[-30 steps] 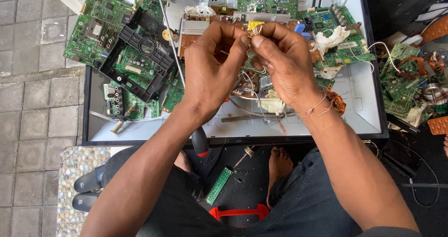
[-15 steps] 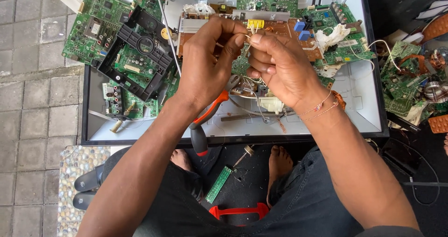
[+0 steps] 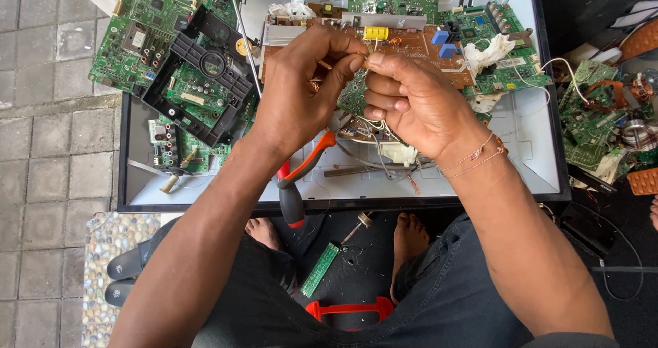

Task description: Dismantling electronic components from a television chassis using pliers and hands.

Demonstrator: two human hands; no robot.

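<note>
Outdoor floor setting, person seated on the ground, legs in dark trousers, bare feet under the near edge of a white tray-like panel (image 3: 521, 135) with a black frame. The panel is the landmark.

Left hand (image 3: 301, 94) above panel centre, fingers pinched shut on thin wires (image 3: 370, 46) coming off a small yellow component (image 3: 375, 33). Right hand (image 3: 418, 101) just beside the left hand, fingertips touching it, also pinching the same wires; thread bracelet on the wrist. The component sits over the far-centre part of the panel, against a brown circuit board (image 3: 418, 46).

Pliers (image 3: 295, 183) with red-and-black handles lie under the left wrist, handles sticking over the panel's near edge.

On the panel's left part: green circuit boards (image 3: 130, 36) and a black plastic bracket (image 3: 199, 74). More green boards at the far-right corner.

Left of the panel: grey paving stones (image 3: 41, 115). Near-left of it: pebble mat (image 3: 110, 238) and dark sandals (image 3: 127, 272). Right of the panel: dark ground with a heap of board scrap (image 3: 603, 115). Near the panel, between the feet: small green strip board (image 3: 321, 269), red tool handle (image 3: 349, 310).
</note>
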